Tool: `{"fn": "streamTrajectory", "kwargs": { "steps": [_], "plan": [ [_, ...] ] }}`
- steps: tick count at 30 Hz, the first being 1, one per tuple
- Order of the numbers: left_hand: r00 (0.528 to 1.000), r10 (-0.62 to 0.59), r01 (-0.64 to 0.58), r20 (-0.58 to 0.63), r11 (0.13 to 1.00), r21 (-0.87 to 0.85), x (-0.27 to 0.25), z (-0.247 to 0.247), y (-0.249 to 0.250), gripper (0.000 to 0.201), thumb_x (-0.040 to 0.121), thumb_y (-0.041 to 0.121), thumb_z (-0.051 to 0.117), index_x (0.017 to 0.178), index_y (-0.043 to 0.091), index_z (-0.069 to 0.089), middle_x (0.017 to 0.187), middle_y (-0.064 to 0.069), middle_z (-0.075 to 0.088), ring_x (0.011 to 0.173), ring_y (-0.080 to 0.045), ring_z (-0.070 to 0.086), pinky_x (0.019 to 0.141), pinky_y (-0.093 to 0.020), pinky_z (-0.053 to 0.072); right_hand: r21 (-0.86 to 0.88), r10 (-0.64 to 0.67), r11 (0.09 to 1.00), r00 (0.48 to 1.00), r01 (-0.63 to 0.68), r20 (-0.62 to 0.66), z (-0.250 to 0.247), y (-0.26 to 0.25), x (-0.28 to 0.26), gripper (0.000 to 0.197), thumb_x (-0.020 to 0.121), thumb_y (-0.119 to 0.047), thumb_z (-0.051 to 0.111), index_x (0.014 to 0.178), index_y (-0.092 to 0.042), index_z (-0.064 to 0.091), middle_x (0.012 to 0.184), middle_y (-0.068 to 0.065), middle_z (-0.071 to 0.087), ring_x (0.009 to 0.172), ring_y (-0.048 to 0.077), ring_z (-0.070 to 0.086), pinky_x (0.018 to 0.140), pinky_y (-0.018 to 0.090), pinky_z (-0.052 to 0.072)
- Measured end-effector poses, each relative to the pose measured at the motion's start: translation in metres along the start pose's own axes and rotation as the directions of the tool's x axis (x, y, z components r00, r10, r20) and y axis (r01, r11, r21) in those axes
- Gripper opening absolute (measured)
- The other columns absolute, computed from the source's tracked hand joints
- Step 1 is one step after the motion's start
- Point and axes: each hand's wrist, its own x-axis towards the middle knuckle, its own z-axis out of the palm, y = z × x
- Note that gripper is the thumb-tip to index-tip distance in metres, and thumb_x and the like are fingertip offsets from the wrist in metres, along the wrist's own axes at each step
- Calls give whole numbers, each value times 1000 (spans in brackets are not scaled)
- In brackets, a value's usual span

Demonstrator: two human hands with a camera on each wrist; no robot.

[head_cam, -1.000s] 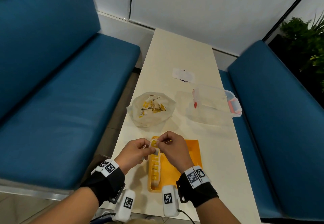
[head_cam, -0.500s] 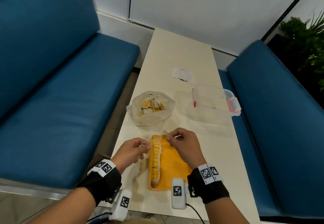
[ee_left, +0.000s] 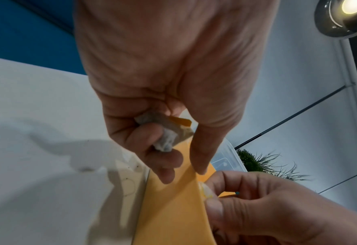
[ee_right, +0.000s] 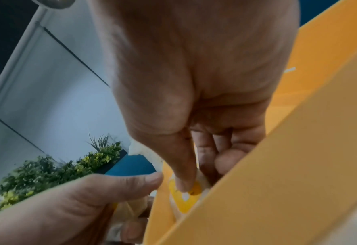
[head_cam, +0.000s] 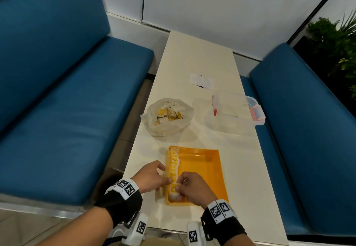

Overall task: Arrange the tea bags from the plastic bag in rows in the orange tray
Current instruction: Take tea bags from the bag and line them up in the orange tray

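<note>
Table (head_cam: 196,57): a long cream top is running away from the person, between two blue benches (head_cam: 57,101); white wall behind, green plant (head_cam: 335,53) at the right.
Orange tray (head_cam: 204,170): lying at the near table end, long axis running away from the person.
Tea bags (head_cam: 173,166): standing in one row along the tray's left wall.
Plastic bag (head_cam: 167,116): sitting beyond the tray, mouth open, more bags inside.
Clear box (head_cam: 235,114): beyond the tray, to the right.
Left hand (head_cam: 149,177): fingers are curling round a crumpled tea bag (ee_left: 164,132), just outside the tray's left wall.
Right hand (head_cam: 193,190): thumb and fingers are pinching a bag (ee_right: 184,197) at the row's near end.

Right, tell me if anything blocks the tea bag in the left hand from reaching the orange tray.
Nothing visible does. The left hand holds a crumpled white tea bag just outside the orange plastic tray's left wall; the right hand is pinching a tea bag at the row's near end.
</note>
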Motion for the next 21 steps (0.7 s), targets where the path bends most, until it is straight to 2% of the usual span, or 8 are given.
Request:
{"fn": "streamTrajectory", "kwargs": {
  "steps": [3, 6, 8, 10, 13, 16, 19, 21],
  "plan": [
    [1000, -22, 22, 17, 1000, -3, -1, 2, 1, 42, 87, 34, 78, 120, 19, 55, 80, -4, 75, 55, -9, 62, 47, -17, 42, -70, 54, 996, 998, -52, 18, 8, 2, 6, 18, 82, -6, 69, 77, -21, 59, 66, 4, 66, 62, 20, 70, 62, 31, 53],
    [999, -40, 40, 35, 999, -18, -3, 3, 1, 38, 90, 34, 75, 119, 19, 56, 81, -4, 76, 58, -11, 62, 48, -20, 42, -98, 71, 993, 997, -70, 12, 13, 0, 10, 16, 78, -7, 68, 76, -21, 60, 75, 8, 68, 68, 27, 74, 72, 42, 61],
    [998, -46, 47, 38, 999, -24, -3, 4, 2, 37, 91, 35, 73, 120, 19, 56, 80, -4, 75, 58, -11, 61, 48, -22, 41, -115, 78, 990, 997, -78, -6, 16, 1, 11, 15, 78, -4, 65, 77, -19, 60, 79, 11, 70, 71, 29, 75, 73, 50, 62],
    [998, -51, 52, 39, 998, -34, -5, 5, 3, 37, 92, 34, 72, 120, 18, 55, 79, -4, 74, 57, -12, 60, 47, -22, 40, -139, 70, 987, 997, -74, -34, 19, 3, 13, 15, 77, -4, 64, 78, -19, 59, 84, 12, 71, 68, 28, 75, 70, 52, 61],
    [997, -55, 57, 49, 997, -51, -6, 5, 3, 36, 93, 34, 71, 121, 17, 55, 79, -4, 74, 57, -12, 60, 46, -21, 39, -205, 76, 975, 994, -89, -73, 20, 1, 11, 22, 73, -7, 70, 81, -20, 53, 86, 7, 68, 66, 21, 70, 63, 39, 60],
    [997, -56, 60, 58, 996, -64, -8, 6, 3, 36, 94, 34, 70, 121, 17, 55, 78, -4, 74, 57, -12, 60, 45, -21, 39, -337, 57, 938, 995, -83, -87, 17, -2, 9, 41, 63, -19, 80, 87, -21, 47, 85, -1, 57, 69, 16, 52, 51, 25, 39],
    [995, -62, 67, 72, 995, -74, -11, 4, 3, 34, 94, 36, 69, 119, 18, 55, 79, -4, 75, 60, -12, 62, 48, -22, 41, -369, 54, 925, 994, -87, -97, 22, -2, 11, 48, 61, -22, 84, 89, -20, 45, 86, -2, 56, 71, 17, 52, 49, 25, 37],
    [993, -89, 101, 81, 984, -148, -13, -1, 4, 29, 97, 35, 65, 116, 15, 57, 82, -8, 77, 63, -15, 62, 51, -24, 42, -368, 57, 925, 993, -93, -107, 24, -1, 11, 48, 61, -23, 84, 89, -20, 45, 87, -1, 56, 70, 16, 51, 49, 25, 37]
  ]
}}
